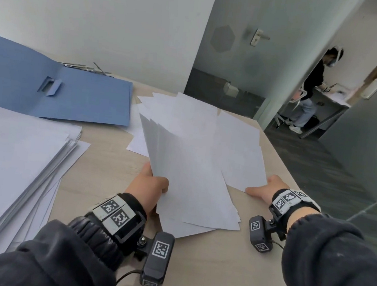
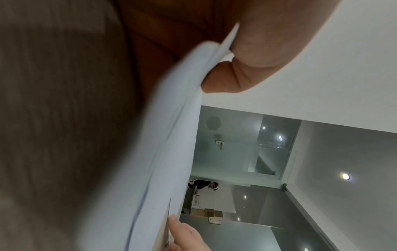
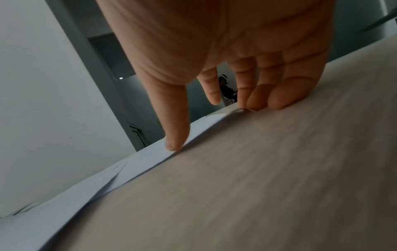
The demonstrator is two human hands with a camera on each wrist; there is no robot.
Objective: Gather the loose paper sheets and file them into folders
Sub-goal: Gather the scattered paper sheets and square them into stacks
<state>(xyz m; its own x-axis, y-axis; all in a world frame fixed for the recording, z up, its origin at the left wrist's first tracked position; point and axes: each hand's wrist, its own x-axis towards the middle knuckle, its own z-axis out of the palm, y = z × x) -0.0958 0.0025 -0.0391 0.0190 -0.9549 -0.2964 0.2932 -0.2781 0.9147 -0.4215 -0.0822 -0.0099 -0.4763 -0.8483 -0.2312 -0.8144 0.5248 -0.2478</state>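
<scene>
Head view shows the left hand pinching the near-left corner of a fanned bundle of loose sheets, thumb on top and fingers curled beneath, so the bundle tilts up from the table beyond the grip. Right of that pinch, the right hand lies spread and flat, its fingertips and thumb touching the edge of one more sheet still lying on the wood; it holds nothing. To do this step well, I judge the right hand should slide that sheet toward the pinch and under the bundle, then both hands should tap the edges square before filing. Paper here is thin, white, limp and slippery, splaying at uneven angles. Beyond and left of the grip lies the open blue folder, matte card with a cut slot; nearer on that side sits a thick, ragged stack of paper.
</scene>
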